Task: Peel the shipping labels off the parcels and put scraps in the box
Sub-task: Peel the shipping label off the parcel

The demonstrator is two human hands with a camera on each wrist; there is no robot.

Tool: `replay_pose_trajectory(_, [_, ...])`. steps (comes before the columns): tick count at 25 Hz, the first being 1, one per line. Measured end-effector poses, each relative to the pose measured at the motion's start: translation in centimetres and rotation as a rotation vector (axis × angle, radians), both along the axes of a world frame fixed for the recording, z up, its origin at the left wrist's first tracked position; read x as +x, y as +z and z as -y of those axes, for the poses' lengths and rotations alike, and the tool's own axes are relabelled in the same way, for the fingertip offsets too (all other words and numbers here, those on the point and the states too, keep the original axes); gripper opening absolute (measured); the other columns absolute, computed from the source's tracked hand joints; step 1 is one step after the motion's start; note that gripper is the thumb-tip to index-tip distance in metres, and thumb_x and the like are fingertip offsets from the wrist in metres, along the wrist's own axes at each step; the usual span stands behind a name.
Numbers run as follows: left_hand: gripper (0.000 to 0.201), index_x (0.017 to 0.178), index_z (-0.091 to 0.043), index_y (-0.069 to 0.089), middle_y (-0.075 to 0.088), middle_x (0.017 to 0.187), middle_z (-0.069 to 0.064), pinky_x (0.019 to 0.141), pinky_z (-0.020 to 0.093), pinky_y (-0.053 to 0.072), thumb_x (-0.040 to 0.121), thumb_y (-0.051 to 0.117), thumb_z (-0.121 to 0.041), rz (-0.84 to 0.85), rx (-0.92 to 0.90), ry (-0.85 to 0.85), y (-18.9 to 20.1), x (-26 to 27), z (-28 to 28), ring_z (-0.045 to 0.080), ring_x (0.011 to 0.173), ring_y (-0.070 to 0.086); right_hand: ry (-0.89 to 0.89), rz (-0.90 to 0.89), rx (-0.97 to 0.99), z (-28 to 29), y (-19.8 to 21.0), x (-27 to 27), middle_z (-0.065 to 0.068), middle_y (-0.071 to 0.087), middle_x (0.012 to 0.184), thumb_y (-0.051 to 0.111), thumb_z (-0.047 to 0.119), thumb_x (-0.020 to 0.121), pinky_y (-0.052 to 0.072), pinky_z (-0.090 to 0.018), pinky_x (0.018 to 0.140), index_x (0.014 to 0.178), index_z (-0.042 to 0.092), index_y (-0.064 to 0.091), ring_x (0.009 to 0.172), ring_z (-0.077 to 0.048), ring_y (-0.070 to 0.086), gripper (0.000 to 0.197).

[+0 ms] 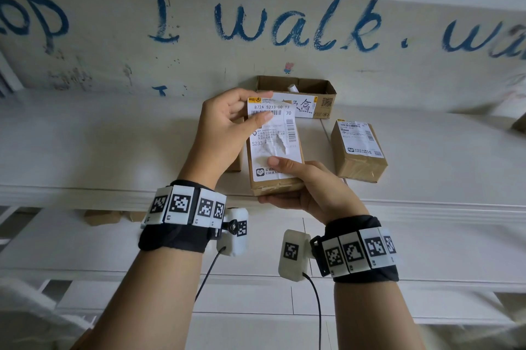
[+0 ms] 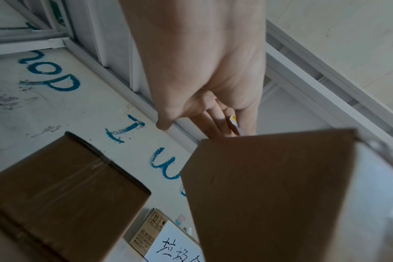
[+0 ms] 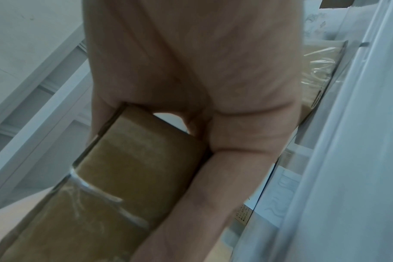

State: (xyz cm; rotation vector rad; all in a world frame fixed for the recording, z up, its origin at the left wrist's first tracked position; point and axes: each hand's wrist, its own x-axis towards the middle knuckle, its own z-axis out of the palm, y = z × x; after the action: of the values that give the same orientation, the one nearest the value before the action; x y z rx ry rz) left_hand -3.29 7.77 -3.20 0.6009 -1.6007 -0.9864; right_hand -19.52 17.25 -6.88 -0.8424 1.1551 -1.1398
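I hold a small brown parcel (image 1: 277,186) up over the white shelf. My right hand (image 1: 307,187) grips its near end, thumb pressed on the white shipping label (image 1: 273,136). My left hand (image 1: 227,121) pinches the label's lifted top edge between thumb and fingers; the label is torn in the middle and partly peeled up. The left wrist view shows the parcel's plain side (image 2: 269,195) and my fingers (image 2: 215,124) behind it. In the right wrist view my fingers wrap the taped parcel (image 3: 135,168).
An open cardboard box (image 1: 299,93) with a handwritten white sign stands at the back by the wall. A second labelled parcel (image 1: 358,150) sits to the right. Another brown parcel (image 2: 63,195) lies left of the held one. Blue writing covers the wall.
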Motion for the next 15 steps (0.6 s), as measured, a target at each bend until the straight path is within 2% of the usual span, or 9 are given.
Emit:
replay_pose_trajectory(4, [0.024, 0.116, -0.002, 0.069, 0.079, 0.113, 0.005, 0.083, 0.037, 0.065, 0.092, 0.075, -0.002, 0.017, -0.023, 0.023, -0.01, 0.11, -0.03, 0.018, 0.103, 0.077, -0.007, 0.003, -0.005, 0.16, -0.12, -0.05, -0.030, 0.081, 0.105, 0.079, 0.027, 0.094, 0.069, -0.037, 0.085, 0.119, -0.006, 0.076, 0.106, -0.052, 0.078, 0.041])
replay_pose_trajectory(6, [0.038, 0.132, -0.007, 0.065, 0.078, 0.119, 0.003, 0.087, 0.034, 0.064, 0.094, 0.074, -0.004, 0.030, -0.037, 0.019, 0.03, 0.25, -0.20, 0.019, 0.108, 0.076, -0.017, 0.008, -0.007, 0.27, -0.20, -0.05, -0.030, 0.081, 0.105, 0.079, 0.027, 0.095, 0.068, -0.039, 0.088, 0.117, -0.006, 0.076, 0.108, -0.053, 0.076, 0.040])
replay_pose_trajectory(8, [0.055, 0.147, -0.015, 0.054, 0.077, 0.123, -0.002, 0.090, 0.029, 0.062, 0.096, 0.072, -0.007, 0.056, -0.043, 0.009, 0.15, 0.47, -0.34, 0.019, 0.111, 0.073, -0.023, 0.010, -0.004, 0.39, -0.24, -0.02, -0.029, 0.082, 0.103, 0.079, 0.026, 0.095, 0.068, -0.041, 0.089, 0.115, -0.005, 0.077, 0.108, -0.054, 0.075, 0.037])
replay_pose_trajectory(9, [0.059, 0.151, -0.014, 0.050, 0.076, 0.123, -0.003, 0.090, 0.027, 0.061, 0.097, 0.072, -0.007, 0.063, -0.038, 0.002, 0.18, 0.55, -0.32, 0.016, 0.110, 0.073, -0.022, 0.009, -0.003, 0.42, -0.27, -0.03, -0.028, 0.082, 0.103, 0.079, 0.026, 0.095, 0.068, -0.041, 0.089, 0.115, -0.004, 0.077, 0.108, -0.054, 0.075, 0.037])
replay_pose_trajectory(11, [0.066, 0.155, -0.010, 0.043, 0.076, 0.124, -0.002, 0.094, 0.025, 0.059, 0.096, 0.073, -0.007, 0.074, -0.023, 0.002, 0.15, 0.62, -0.14, 0.010, 0.114, 0.072, -0.018, 0.004, -0.001, 0.46, -0.28, -0.01, -0.027, 0.082, 0.102, 0.078, 0.027, 0.095, 0.067, -0.041, 0.089, 0.114, -0.004, 0.078, 0.108, -0.054, 0.075, 0.037])
replay_pose_trajectory(15, [0.074, 0.156, -0.005, 0.040, 0.075, 0.127, 0.002, 0.107, 0.034, 0.054, 0.092, 0.077, -0.005, 0.061, 0.002, 0.008, -0.20, 0.63, 0.23, 0.011, 0.121, 0.070, -0.012, 0.002, 0.002, 0.47, -0.23, 0.07, -0.027, 0.082, 0.103, 0.079, 0.028, 0.095, 0.068, -0.040, 0.088, 0.114, -0.003, 0.078, 0.108, -0.054, 0.076, 0.037])
